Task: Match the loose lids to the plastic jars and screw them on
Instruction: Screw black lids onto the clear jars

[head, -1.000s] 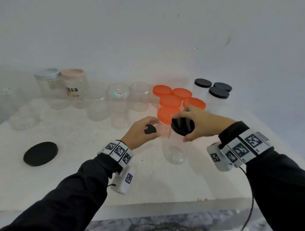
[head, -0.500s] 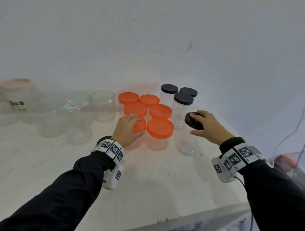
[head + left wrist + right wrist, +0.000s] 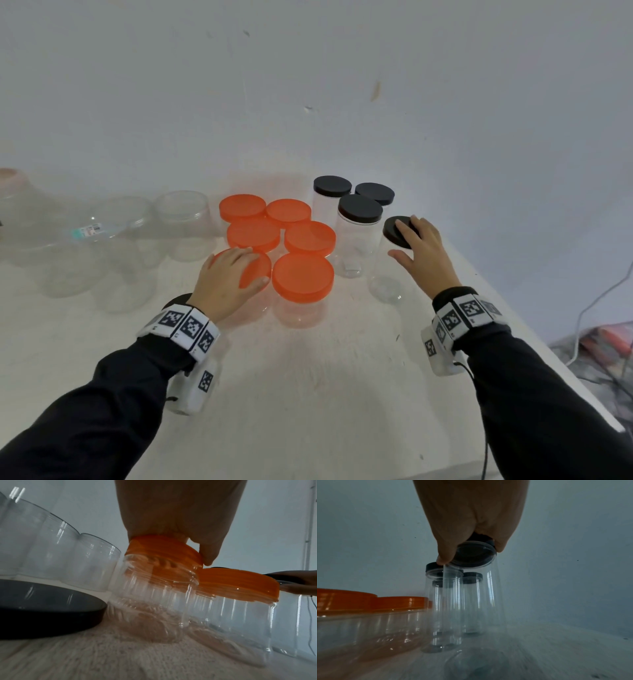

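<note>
White, faintly scuffed desk [image 3: 308, 377] in the foreground, its near edge running out to a corner on the right, where cables lie on the floor beyond. A plain pale wall [image 3: 308, 85] closes the scene behind everything.

Take the front orange-lidded jar [image 3: 302, 277] as the marker. Just to its left, the left hand [image 3: 227, 277] sits on top of a neighbouring orange lid [image 3: 258, 270], fingers spread over it and the thumb hooked down its near edge; that is a grip on the lid, and the left wrist view shows the jar under it [image 3: 150, 595] standing upright, mouth up. Behind that wrist a loose black lid [image 3: 48, 609] lies flat on the desk.

To the right of the marker, the right hand [image 3: 423, 255] caps a tall clear jar [image 3: 385, 274]. Fingers and thumb curl round its black lid [image 3: 397, 231], so the grip is closed on the lid. The jar's long axis runs vertical, base on the desk, lid end up.

Beyond the marker, four more orange lids [image 3: 310, 238] crowd together on upright jars. Right of those and behind, three black-lidded jars [image 3: 359, 209] stand tall near the wall. Far left of the marker, a cluster of open clear jars [image 3: 181, 226] waits uncapped, mouths up.
</note>
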A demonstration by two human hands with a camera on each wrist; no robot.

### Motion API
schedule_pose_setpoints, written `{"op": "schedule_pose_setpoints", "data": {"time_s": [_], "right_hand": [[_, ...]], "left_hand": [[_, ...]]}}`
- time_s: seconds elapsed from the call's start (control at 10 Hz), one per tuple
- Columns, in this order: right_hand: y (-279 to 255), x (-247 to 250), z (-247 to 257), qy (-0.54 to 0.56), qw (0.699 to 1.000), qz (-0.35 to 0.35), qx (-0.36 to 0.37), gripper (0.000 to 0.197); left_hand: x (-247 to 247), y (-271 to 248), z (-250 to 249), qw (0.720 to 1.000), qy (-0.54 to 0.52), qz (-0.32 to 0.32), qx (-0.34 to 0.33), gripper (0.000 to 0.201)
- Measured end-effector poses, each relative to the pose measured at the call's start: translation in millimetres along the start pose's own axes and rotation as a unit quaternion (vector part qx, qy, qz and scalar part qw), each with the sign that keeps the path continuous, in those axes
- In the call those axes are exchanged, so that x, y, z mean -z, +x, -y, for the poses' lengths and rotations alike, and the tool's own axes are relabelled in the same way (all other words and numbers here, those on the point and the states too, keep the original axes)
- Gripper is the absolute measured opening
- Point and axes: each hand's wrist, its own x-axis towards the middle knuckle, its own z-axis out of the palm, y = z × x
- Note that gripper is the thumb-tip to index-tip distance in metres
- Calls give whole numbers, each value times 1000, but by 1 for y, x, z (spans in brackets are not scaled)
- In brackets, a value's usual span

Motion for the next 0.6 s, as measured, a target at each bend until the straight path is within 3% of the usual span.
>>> {"op": "schedule_pose_setpoints", "data": {"time_s": [0.4,0.5,0.6], "right_hand": [[37,-12,-21,0,1000,-2,20,55],[41,-13,-24,1,1000,0,27,55],[45,-13,-27,6,999,3,34,55]], "left_hand": [[1,0,-3,1000,10,3,13,89],[7,-1,-5,999,-32,18,11,99],[17,-7,-5,988,-150,-15,14,102]]}}
